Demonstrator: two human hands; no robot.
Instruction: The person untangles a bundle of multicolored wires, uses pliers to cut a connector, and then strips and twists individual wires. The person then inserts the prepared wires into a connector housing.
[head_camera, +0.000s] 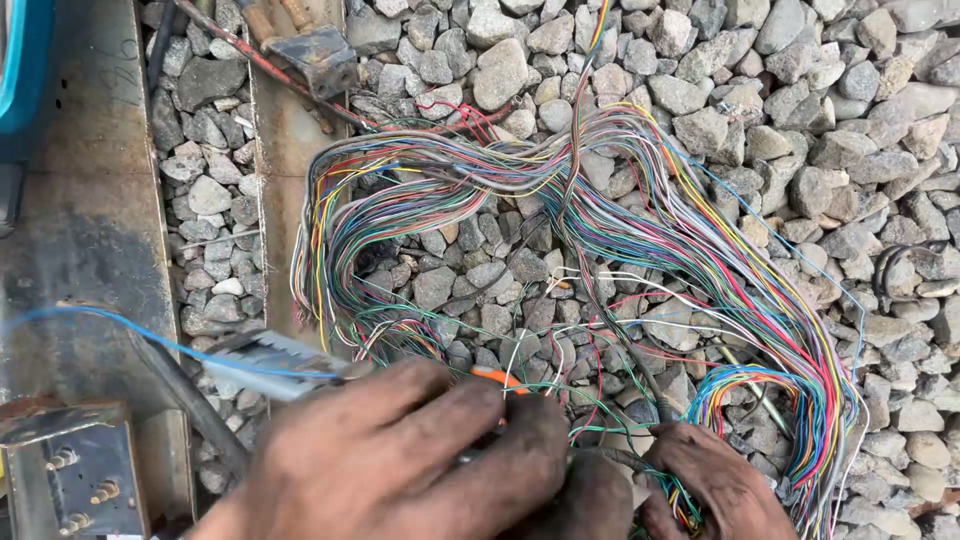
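A big tangled bundle of thin multicoloured wires (620, 210) lies spread in loops over grey gravel. My left hand (400, 455), dark with dirt, is at the bottom centre, its fingers curled over a small tool with an orange tip (497, 377) that pokes out past the knuckles. My right hand (712, 488), at the bottom right, pinches a clump of the wires (680, 505) where the bundle loops back. Most of the tool is hidden under my left hand.
Rusty steel plates (90, 220) and a strip (285, 150) run along the left, with a bolted metal box (75, 465) at the bottom left. A blue wire (130, 330) crosses to a pale flat metal piece (270, 365). Coarse stones (820, 120) cover the ground.
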